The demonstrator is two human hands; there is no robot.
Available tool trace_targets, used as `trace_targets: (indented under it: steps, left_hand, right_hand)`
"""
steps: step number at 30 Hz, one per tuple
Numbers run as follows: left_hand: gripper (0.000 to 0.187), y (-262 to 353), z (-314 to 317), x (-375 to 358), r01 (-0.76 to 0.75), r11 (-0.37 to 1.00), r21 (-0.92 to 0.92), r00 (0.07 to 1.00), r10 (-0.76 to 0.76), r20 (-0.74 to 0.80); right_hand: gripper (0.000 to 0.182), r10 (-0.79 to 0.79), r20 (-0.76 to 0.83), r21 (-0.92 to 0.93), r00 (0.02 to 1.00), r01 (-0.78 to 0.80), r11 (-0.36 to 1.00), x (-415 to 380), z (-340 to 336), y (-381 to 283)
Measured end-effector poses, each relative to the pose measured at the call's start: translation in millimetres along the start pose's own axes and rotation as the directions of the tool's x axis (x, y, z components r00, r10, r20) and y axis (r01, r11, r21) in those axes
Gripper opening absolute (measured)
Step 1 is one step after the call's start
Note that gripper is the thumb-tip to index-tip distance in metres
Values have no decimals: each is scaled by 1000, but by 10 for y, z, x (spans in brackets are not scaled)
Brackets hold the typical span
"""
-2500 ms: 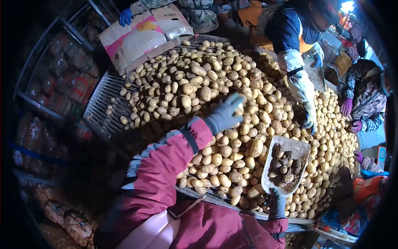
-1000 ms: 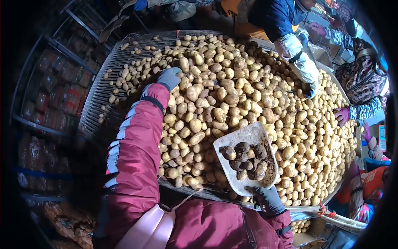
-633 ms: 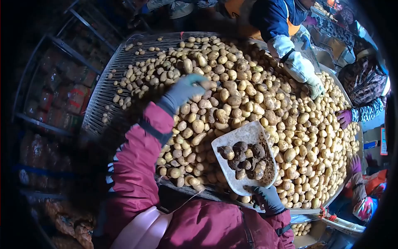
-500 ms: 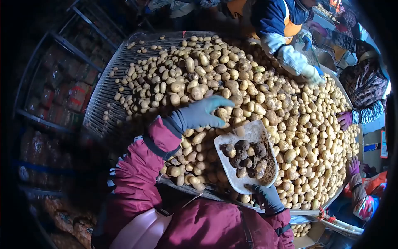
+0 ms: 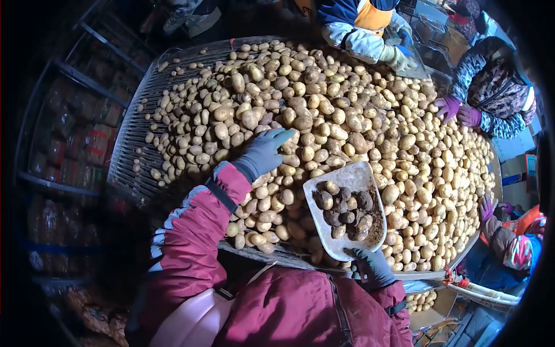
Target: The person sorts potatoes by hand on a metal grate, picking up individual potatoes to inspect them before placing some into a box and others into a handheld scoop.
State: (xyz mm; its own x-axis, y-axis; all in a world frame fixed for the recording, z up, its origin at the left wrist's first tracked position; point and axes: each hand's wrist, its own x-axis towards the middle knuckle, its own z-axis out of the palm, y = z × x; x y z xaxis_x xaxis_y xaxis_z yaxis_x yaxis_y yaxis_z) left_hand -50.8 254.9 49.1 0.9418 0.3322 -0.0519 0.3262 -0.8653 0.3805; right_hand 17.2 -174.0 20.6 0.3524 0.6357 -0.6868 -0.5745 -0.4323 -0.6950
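- Right hand (image 5: 373,267), gloved, grips the handle end of a white scoop (image 5: 346,208) at its 6 o'clock edge.
- The scoop rests over the potato pile (image 5: 324,115) and carries dark, soil-coated potatoes (image 5: 344,209).
- Left hand (image 5: 263,153), gloved, fingers spread loosely and holding nothing, lies flat on the pile at 10 o'clock from the scoop, near but not touching it.
- Purple-gloved hands of another person (image 5: 457,111) rest on the pile at 2 o'clock.
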Motion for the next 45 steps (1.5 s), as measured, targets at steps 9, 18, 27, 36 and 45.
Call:
trace_targets:
  steps: [9, 18, 27, 36, 45]
  left_hand:
    - [62, -108, 38, -117, 124, 992, 35, 992, -122, -32]
    - [64, 453, -91, -70, -153, 871, -467, 987, 159, -27]
    - [38, -941, -141, 131, 35, 961, 273, 955, 49, -293]
    - [34, -929, -39, -824, 207, 945, 253, 948, -130, -291]
    - [41, -588, 174, 117, -32, 999, 8, 907, 33, -420]
  right_hand:
    - [18, 140, -23, 251, 990, -130, 959, 144, -101, 272]
    - [16, 146, -45, 242, 988, -131, 961, 30, 124, -322]
    - [25, 128, 26, 389, 991, -128, 912, 208, 24, 49]
    - [19, 154, 23, 303, 988, -153, 941, 306, 16, -1]
    - [26, 202, -15, 212, 979, -194, 958, 309, 19, 106]
